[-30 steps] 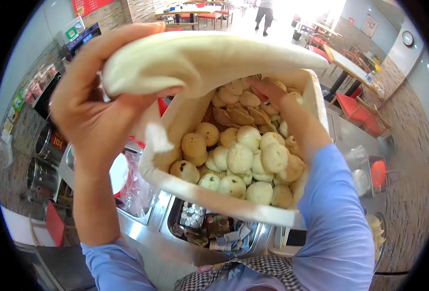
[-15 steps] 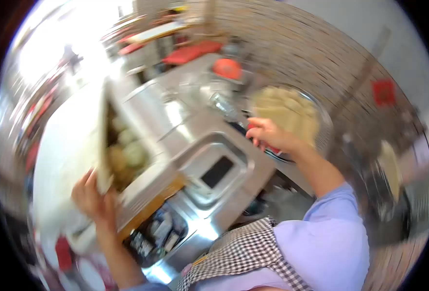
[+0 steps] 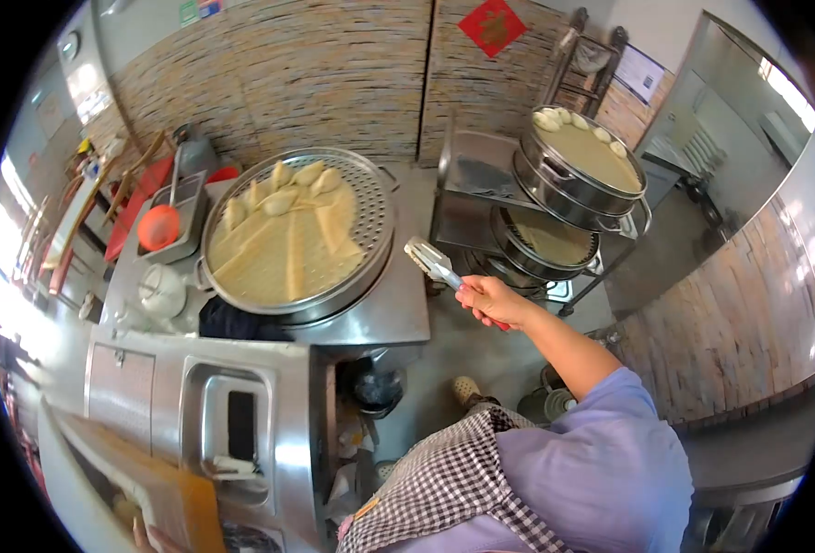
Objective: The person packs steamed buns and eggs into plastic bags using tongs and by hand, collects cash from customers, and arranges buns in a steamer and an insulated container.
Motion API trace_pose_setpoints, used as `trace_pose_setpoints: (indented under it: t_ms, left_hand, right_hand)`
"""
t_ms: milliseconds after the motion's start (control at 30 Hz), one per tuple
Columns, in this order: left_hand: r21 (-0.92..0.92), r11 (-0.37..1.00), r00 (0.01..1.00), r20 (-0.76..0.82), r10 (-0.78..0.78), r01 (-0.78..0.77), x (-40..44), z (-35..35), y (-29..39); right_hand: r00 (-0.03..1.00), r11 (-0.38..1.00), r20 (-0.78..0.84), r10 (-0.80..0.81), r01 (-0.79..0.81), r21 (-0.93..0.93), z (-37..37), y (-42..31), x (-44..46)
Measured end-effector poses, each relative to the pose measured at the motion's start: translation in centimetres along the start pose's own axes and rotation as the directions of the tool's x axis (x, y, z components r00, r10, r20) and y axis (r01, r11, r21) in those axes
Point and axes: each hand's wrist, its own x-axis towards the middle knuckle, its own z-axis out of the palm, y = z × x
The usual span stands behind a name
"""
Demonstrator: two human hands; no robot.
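Note:
My right hand [image 3: 495, 302] is closed around the handle of metal tongs [image 3: 437, 264], which point up and left with the jaws slightly apart and nothing visible between them. To their left sits a large steamer tray [image 3: 380, 212] with pale cloth liner [image 3: 269, 249] and several pale dumplings or buns [image 3: 281, 201] at its far side. Only the fingers of my left hand [image 3: 152, 539] show, at the bottom left edge, beside a box [image 3: 163, 484] with a white lid [image 3: 52, 452]. A pale round item [image 3: 129, 512] shows inside; the hand's grip is hidden.
Stacked steamers [image 3: 578, 175] with several pale pieces stand on a metal rack [image 3: 453, 217] at right. An orange-red bowl [image 3: 158, 228] lies in a metal pan at left. A black phone-like slab [image 3: 241, 424] rests in a steel basin [image 3: 206, 392] near the counter's front.
My view has swung right, bringing the rack and stacked steamers into sight. My right hand has moved away from the steamer tray with the tongs. My left hand and the box are now at the edge.

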Motion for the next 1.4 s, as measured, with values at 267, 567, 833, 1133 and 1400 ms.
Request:
trace_pose_setpoints:
  t_ms: [267,567,833,1133,1400]
  left_hand:
    - [-0.235,0.966,0.964,0.263,-0.041,0.106,-7.3,14.3,20.4]
    - [-0.453,0.891,0.885,0.397,0.244,-0.043,-10.0,25.4,44.3]
    - [-0.542,0.840,0.835,0.472,0.283,0.021,-8.3,35.0,54.5]
    - [-0.694,0.718,0.769,0.486,0.415,0.051,-6.4,48.6,63.8]
    - [-0.777,0.628,0.672,0.488,0.558,0.043,-6.1,56.8,69.8]
  right_hand:
    - [0.894,0.904,-0.321,-0.312,0.176,-0.389,-23.5,4.6,0.6]
    - [0.712,0.627,-0.484,-0.509,-0.078,-0.775,-51.1,5.5,7.0]
    - [0.731,0.481,-0.516,-0.447,-0.290,-0.827,-59.8,3.6,15.4]
    - [0.803,0.335,-0.485,-0.345,-0.378,-0.863,-63.1,2.4,22.6]
    - [0.832,0.979,-0.517,0.200,-0.147,0.142,-64.9,2.8,21.2]
